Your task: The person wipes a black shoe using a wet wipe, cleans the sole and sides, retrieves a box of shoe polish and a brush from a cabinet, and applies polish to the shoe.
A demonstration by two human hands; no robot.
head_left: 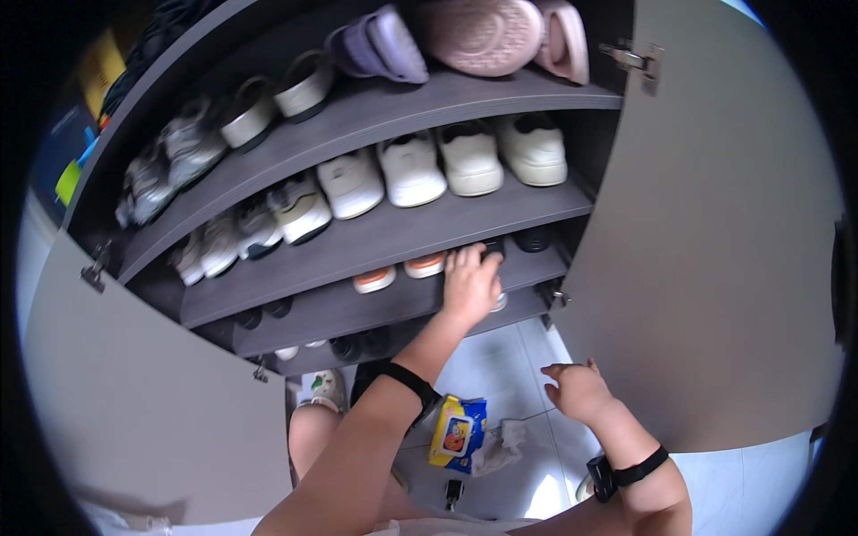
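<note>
My left hand (pixel 472 284) reaches into the third shelf of a dark shoe cabinet (pixel 357 241). Its bent fingers and thumb are at the heel of a black shoe (pixel 492 244), which they partly cover. Left of it stand two white shoes with orange insides, the nearer to my hand being this orange-lined shoe (pixel 424 265). Another black shoe (pixel 533 238) sits to the right. My right hand (pixel 576 391) hangs above the tiled floor beside the right door, fingers apart, holding nothing.
Both cabinet doors, left door (pixel 170 384) and right door (pixel 715 250), stand swung out. White sneakers (pixel 411 170) and other shoes line the upper shelves, with pink slippers (pixel 487 36) on top. A yellow-blue wipes pack (pixel 458 435) and crumpled tissue (pixel 500 447) lie on the floor.
</note>
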